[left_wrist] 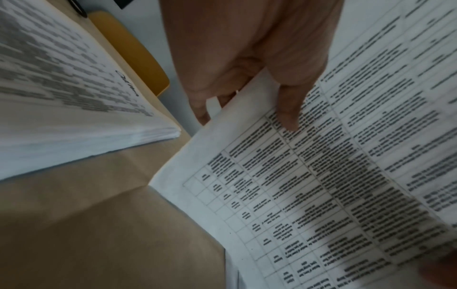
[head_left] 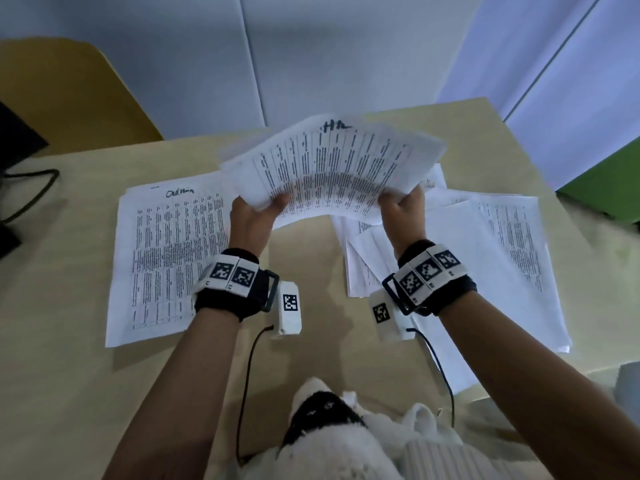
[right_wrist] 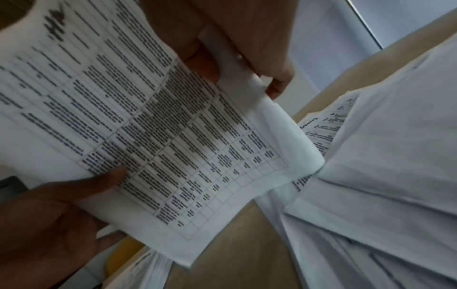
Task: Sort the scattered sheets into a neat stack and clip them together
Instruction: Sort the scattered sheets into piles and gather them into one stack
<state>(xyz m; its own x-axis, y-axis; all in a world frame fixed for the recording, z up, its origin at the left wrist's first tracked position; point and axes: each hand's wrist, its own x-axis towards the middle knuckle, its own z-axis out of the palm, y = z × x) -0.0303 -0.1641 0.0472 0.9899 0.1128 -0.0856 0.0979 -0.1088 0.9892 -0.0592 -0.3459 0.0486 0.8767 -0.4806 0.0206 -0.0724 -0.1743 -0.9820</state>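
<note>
Both hands hold a bundle of printed sheets (head_left: 332, 164) up over the middle of the table, its top sheet a ruled table of text with a handwritten mark on it. My left hand (head_left: 254, 216) grips the bundle's near left corner, thumb (left_wrist: 289, 109) on top and fingers underneath. My right hand (head_left: 403, 209) pinches the near right corner (right_wrist: 237, 64). The bundle (left_wrist: 321, 185) sags and fans between the hands. A neat stack of sheets (head_left: 162, 258) lies flat at the left. Loose overlapping sheets (head_left: 485, 265) lie scattered at the right. No clip is in view.
The beige table (head_left: 311, 341) shows bare between the two paper groups. A yellow chair back (head_left: 69, 95) stands beyond the far left corner. A dark object with a cable (head_left: 20, 174) sits at the left edge. White partition walls (head_left: 346, 46) stand behind.
</note>
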